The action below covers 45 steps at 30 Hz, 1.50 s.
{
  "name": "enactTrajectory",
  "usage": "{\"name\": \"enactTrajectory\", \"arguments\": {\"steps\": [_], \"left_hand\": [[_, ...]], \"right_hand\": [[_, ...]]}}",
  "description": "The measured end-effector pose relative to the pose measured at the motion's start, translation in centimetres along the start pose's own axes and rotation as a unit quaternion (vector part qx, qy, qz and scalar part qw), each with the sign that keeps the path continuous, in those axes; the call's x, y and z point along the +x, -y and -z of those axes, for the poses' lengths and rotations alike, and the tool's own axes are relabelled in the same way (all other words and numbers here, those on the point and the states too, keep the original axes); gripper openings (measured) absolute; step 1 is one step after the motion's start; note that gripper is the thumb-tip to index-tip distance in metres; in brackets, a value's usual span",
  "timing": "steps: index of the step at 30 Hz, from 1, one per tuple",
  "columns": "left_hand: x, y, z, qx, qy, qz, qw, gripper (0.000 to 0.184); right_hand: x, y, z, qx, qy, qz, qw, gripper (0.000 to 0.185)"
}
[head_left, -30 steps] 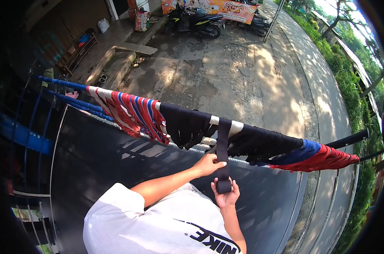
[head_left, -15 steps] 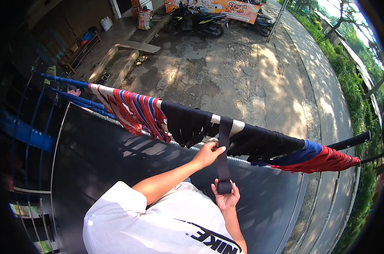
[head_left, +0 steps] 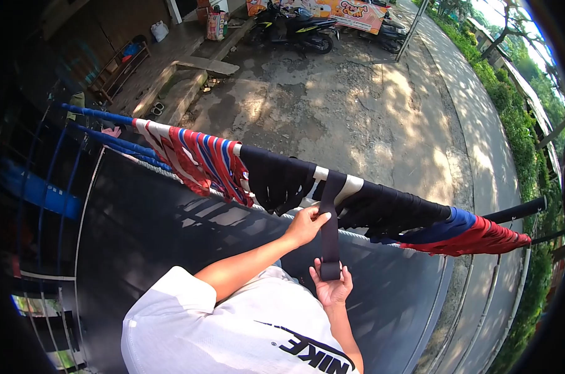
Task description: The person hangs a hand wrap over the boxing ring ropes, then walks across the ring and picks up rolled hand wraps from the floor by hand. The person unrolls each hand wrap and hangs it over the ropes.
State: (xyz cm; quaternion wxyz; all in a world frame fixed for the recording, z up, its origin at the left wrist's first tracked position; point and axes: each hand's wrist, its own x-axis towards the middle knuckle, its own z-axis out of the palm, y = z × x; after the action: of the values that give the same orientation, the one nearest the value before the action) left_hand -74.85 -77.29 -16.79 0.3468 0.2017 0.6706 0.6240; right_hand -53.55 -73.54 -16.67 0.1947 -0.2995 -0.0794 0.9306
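Note:
A wide black strap [head_left: 330, 240] hangs over the pole among bundled black straps [head_left: 395, 206], and its lower end is wound into a roll [head_left: 330, 270]. My left hand [head_left: 305, 225] pinches the strap's left edge just below the pole. Lower down, my right hand [head_left: 332, 284] cups the roll, palm up, with the fingers curled round its sides. Left of the strap hang more black straps [head_left: 276, 177] and red, white and blue striped straps [head_left: 211, 159]. Blue and red straps [head_left: 473, 234] hang at the pole's right end.
A dark panel [head_left: 170, 249] lies below the pole, bordered by a white rope. Blue metal bars [head_left: 101, 115] stand at the left. Beyond are a paved yard [head_left: 332, 106], a parked motorbike [head_left: 295, 31], a banner [head_left: 351, 15] and a road with hedges at the right.
My left hand has moved slightly up along the strap. My right hand and the roll stay almost in place. The view has shifted slightly.

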Motion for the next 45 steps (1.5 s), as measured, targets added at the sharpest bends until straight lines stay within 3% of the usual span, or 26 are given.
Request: {"name": "enactTrajectory", "arguments": {"steps": [2,8,16,19,22,24,32,36,40,45], "left_hand": [[0.2,-0.1,0.2,-0.006,-0.009,-0.004,1.0,0.026],[-2.6,2.7,-0.5,0.0,0.145,0.06,0.988,0.029],[-0.3,1.6,0.6,-0.1,-0.012,0.023,0.995,0.021],[-0.1,2.1,0.8,-0.105,0.008,0.033,0.994,0.023],[-1.9,2.6,0.2,0.014,0.098,0.058,0.993,0.027],[-2.9,3.2,-0.3,-0.027,0.13,0.076,0.988,0.028],[-1.1,0.8,0.2,-0.015,0.024,0.024,0.999,0.026],[-0.7,1.4,0.5,-0.023,0.049,0.009,0.999,0.028],[-2.9,2.6,0.0,-0.019,0.153,0.039,0.987,0.025],[-2.1,3.2,0.0,-0.065,0.073,0.042,0.994,0.023]], "right_hand": [[-0.1,-0.1,0.3,0.003,-0.009,0.0,1.0,0.055],[0.1,-0.1,-0.7,-0.01,-0.014,0.021,1.0,0.052],[-0.7,-0.6,1.3,0.004,-0.025,0.029,0.999,0.043],[-0.4,-0.7,1.6,0.007,-0.014,0.04,0.999,0.043],[-0.2,-0.8,0.8,-0.003,-0.022,0.05,0.999,0.043],[-0.2,-1.0,0.3,-0.006,-0.022,0.05,0.998,0.046],[-0.9,-1.4,1.0,-0.012,-0.032,0.034,0.999,0.047],[-0.7,-1.4,1.1,-0.013,-0.033,0.047,0.998,0.046],[-0.3,-1.3,0.1,-0.007,-0.035,0.06,0.998,0.045],[-0.3,-1.5,-0.3,-0.007,-0.021,0.05,0.998,0.044]]}}
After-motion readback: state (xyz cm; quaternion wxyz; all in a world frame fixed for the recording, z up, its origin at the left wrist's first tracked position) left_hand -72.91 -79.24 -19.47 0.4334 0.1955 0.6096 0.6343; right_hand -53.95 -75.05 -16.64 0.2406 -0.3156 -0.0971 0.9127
